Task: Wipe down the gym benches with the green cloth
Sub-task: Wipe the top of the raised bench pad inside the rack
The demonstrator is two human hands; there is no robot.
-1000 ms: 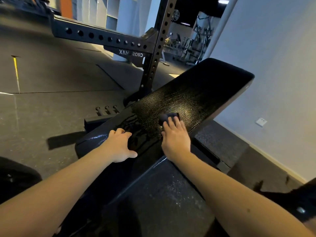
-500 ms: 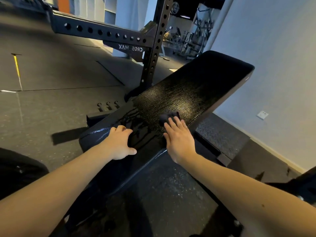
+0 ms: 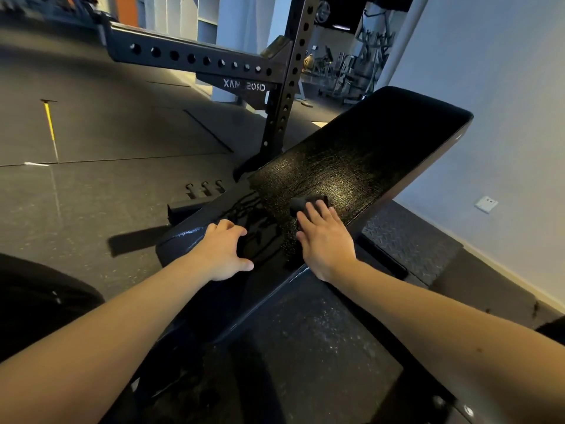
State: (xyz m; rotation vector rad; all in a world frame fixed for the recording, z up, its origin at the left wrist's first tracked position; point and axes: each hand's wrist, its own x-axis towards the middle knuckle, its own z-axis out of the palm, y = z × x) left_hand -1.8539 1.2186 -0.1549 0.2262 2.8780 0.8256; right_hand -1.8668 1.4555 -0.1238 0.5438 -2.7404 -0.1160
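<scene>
On the bench pad [image 3: 382,142], my right hand [image 3: 324,240] presses the cloth [image 3: 305,201] flat-fingered, mid-wipe; my left hand [image 3: 223,249] braces, loosely bent. Next I'd sweep farther up.

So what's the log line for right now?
right hand presses dark bunched cloth | left hand rests on black padded bench

Perforated black rack [image 3: 284,96], wall socket [image 3: 485,204]

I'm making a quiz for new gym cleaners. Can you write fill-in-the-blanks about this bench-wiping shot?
1. The right hand presses the ___ flat with straight fingers.
2. The left hand rests on the ___ and holds nothing.
3. The rack upright behind is full of ___.
Missing: cloth; bench; holes.
</scene>
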